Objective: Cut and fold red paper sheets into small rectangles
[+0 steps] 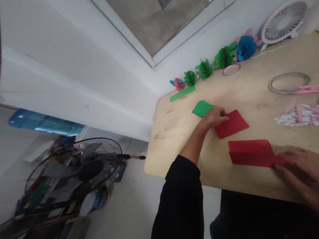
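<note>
Left hand (213, 117) touches the red square (233, 124), pinch unclear; at its four o'clock, right hand (299, 164) pinches folded red paper (251, 152) — light, probably easily creased, best held by its narrow end.

The left hand (213, 117) is covering the near corner of the red square (233, 125) and part of the green stack (202, 108). The right hand (299, 162) is blurring, hiding the end of the folded red paper (251, 153). The picture's right edge is cutting off the surface (264, 122), the pink strips (307, 89) and the scraps (302, 115).
</note>
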Motion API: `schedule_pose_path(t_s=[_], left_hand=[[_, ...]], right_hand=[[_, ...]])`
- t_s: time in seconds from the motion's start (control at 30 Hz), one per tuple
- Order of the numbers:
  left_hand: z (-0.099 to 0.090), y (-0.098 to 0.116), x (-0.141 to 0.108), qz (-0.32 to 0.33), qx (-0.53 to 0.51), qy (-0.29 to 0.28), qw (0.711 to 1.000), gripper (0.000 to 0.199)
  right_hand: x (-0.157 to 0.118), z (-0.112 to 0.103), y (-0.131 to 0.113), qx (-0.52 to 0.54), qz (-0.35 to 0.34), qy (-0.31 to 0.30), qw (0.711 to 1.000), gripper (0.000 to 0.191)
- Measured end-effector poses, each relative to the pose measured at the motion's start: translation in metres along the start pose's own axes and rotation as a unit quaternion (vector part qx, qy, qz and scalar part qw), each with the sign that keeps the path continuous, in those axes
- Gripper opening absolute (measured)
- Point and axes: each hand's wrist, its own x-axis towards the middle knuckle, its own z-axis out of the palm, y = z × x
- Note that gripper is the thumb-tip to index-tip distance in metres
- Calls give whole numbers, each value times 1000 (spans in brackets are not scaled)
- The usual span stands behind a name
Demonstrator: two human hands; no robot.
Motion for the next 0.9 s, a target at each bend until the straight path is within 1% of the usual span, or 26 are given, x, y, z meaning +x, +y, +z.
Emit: schedule_pose_path(t_s=[0.07,0.1,0.13,0.17,0.23,0.27,0.3,0.33,0.4,0.43,0.47,0.53,0.6,0.67,0.77,0.83,0.9], left_hand=[[-1,6,-8,-18,10,41,999,23],[0,11,-16,-22,16,72,997,31],[2,17,-27,-23,23,106,994,36],[6,23,-41,-19,31,147,988,36],[18,35,-76,47,53,270,960,28],[26,40,-94,76,62,311,945,27],[36,45,-112,95,74,336,934,27],[48,47,-129,114,90,348,926,26],[73,50,-154,169,135,311,925,28],[86,49,-163,194,155,271,930,31],[97,47,-168,202,167,231,937,36],[116,42,-173,181,170,160,955,48],[128,36,-173,146,150,117,971,60],[133,32,-172,126,125,102,979,69],[135,30,-172,122,104,105,981,71],[135,31,-173,122,98,108,982,69],[134,32,-174,125,97,110,981,67]], right_hand=[[1,-1,-4,-19,18,12,1000,19],[2,-1,-6,-25,29,15,999,22],[4,-1,-9,-26,42,15,999,26],[6,-1,-11,-23,55,12,998,32],[11,-1,-15,-16,70,3,997,43],[14,-1,-15,-17,74,1,997,47],[16,-1,-16,-23,78,-1,997,51],[19,-1,-16,-33,77,-2,997,53],[23,-1,-15,-60,63,0,996,55],[25,-1,-15,-74,55,1,996,56],[28,-1,-15,-91,46,0,995,56],[32,-1,-15,-122,40,-4,992,55],[34,-1,-17,-145,43,-8,988,54],[33,-3,-18,-155,46,-17,987,53],[28,-6,-22,-178,34,-16,983,48],[24,-7,-25,-175,7,-9,984,44],[21,-8,-29,-149,-42,-21,988,48]])
